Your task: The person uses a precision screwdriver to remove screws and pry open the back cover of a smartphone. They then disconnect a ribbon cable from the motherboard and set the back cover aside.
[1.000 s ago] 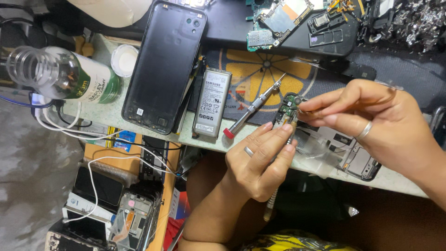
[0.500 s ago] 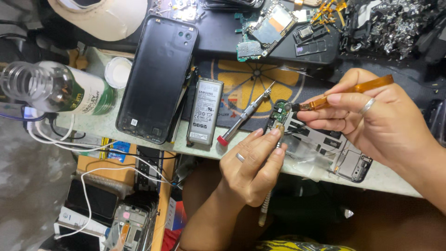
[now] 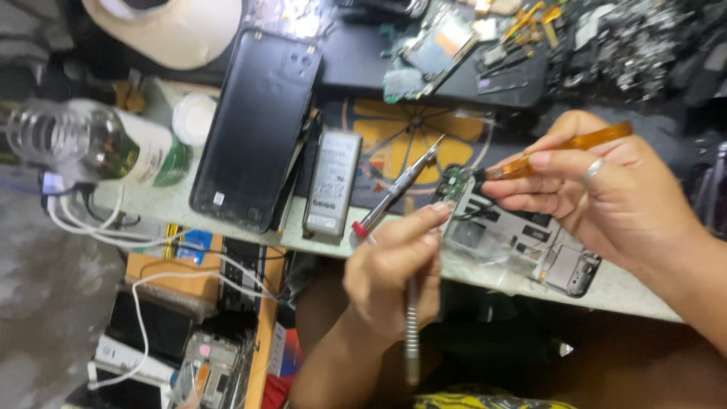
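Since the earlier frame the amber-handled tool has swung flatter in the right hand, and the small green circuit board now sits lower, against the top edge of the bare phone frame, instead of being lifted clear between the fingers. The right grip is clenched on the tool — thumb and forefinger pinched near its dark tip, which touches the board's right edge. The left hand has its grip closed round a slim metal tool that hangs down below the table edge, while its forefinger reaches up to steady the board from the left. The board looks light, thin and stiff, and likely fragile; its bare edges seem the safe place to take it, not the populated face. Just left of the left forefinger a silver screwdriver with a red cap lies slanted on the table, loose. Further left lie a grey battery and, beside it, a black phone back cover — touching or nearly so. Beyond those, at the far left, a clear bottle with a green label lies on its side, white cables trailing under it. Above the right hand, a dark tray of boards and scrap parts.
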